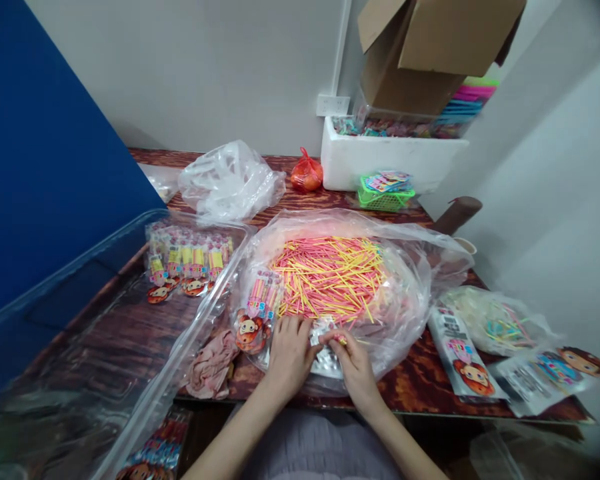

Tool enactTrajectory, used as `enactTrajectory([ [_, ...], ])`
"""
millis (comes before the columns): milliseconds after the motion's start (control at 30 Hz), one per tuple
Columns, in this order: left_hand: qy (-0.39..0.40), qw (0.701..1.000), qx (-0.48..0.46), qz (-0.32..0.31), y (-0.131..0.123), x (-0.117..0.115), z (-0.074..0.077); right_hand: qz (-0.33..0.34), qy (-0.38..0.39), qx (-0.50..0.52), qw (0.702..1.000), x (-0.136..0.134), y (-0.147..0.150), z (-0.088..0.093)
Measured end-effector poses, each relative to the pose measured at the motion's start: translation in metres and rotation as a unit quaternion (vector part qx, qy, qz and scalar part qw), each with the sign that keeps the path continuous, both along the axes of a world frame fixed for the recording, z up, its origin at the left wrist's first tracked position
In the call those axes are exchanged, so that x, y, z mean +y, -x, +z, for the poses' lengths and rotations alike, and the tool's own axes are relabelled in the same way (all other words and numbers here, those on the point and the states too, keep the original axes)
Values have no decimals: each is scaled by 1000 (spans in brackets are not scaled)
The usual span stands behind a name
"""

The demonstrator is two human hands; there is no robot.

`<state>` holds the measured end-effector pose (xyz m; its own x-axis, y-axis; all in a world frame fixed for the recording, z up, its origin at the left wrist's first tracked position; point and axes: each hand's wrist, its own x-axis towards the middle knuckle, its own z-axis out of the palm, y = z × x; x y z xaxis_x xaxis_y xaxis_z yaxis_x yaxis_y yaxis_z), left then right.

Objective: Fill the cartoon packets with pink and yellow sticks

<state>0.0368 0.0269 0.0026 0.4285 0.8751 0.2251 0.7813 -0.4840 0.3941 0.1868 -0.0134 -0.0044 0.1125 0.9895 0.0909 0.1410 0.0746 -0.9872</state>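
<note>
An open cardboard box (455, 40) is being held above a white foam box (375, 163); printed cards (387, 180) are being held by a green basket (386, 200) just in front. Round orange things (306, 180) are being enclosed by a red bag (307, 167). A crumpled white bag (233, 180) and a pink cloth (211, 367) are being borne by the table (415, 380). The left side is being taken up by a blue panel (40, 167).

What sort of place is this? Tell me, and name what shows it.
Probably a small hand-packing workspace: a large clear bag of loose pink and yellow sticks, filled cartoon packets in a clear plastic bin, and an open cardboard box by the wall.
</note>
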Motion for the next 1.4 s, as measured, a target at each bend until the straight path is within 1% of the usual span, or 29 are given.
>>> enactTrajectory([
  [67,10,999,-7,33,-1,2,-3,3,-1,-9,1000,-1,0,1],
  [133,18,999,-14,48,-1,6,-5,7,5,-8,1000,-2,1,3],
  [267,19,999,-20,36,-1,9,-6,-14,3,1,1000,-3,0,12],
  [367,6,999,-23,34,2,9,-1,-31,-5,28,999,-3,-2,23],
  [433,6,999,-27,28,4,11,4,-49,-3,66,997,0,-5,26],
  [533,22,1000,-17,11,8,16,10,-80,5,142,987,6,-9,23],
  [600,38,999,7,-13,9,18,12,-86,17,184,979,10,-10,19],
  [667,49,998,16,-30,10,19,13,-85,35,200,975,12,-10,16],
  [733,53,998,-22,-24,9,18,15,-86,48,205,974,12,-10,16],
  [800,71,991,-113,0,9,16,17,-93,55,211,972,11,-9,18],
  [833,90,981,-171,18,8,15,19,-96,57,215,970,10,-9,19],
  [900,136,949,-278,58,6,13,20,-94,62,224,968,9,-6,20],
  [967,166,922,-337,91,3,12,18,-74,72,232,967,8,0,19],
  [1033,169,919,-342,101,0,11,15,-39,80,233,969,6,8,16],
  [1100,155,930,-318,105,-1,10,14,-7,83,226,971,3,15,14],
  [1167,139,940,-292,109,1,9,15,3,89,220,971,2,17,15],
  [1233,131,947,-274,101,5,8,19,-13,102,225,969,2,13,18],
  [1300,130,951,-269,74,9,7,22,-41,114,240,963,4,6,22],
  [1367,134,948,-284,51,11,6,23,-67,116,262,956,6,-2,27],
  [1400,139,943,-297,52,12,6,22,-76,114,273,952,8,-6,29],
])
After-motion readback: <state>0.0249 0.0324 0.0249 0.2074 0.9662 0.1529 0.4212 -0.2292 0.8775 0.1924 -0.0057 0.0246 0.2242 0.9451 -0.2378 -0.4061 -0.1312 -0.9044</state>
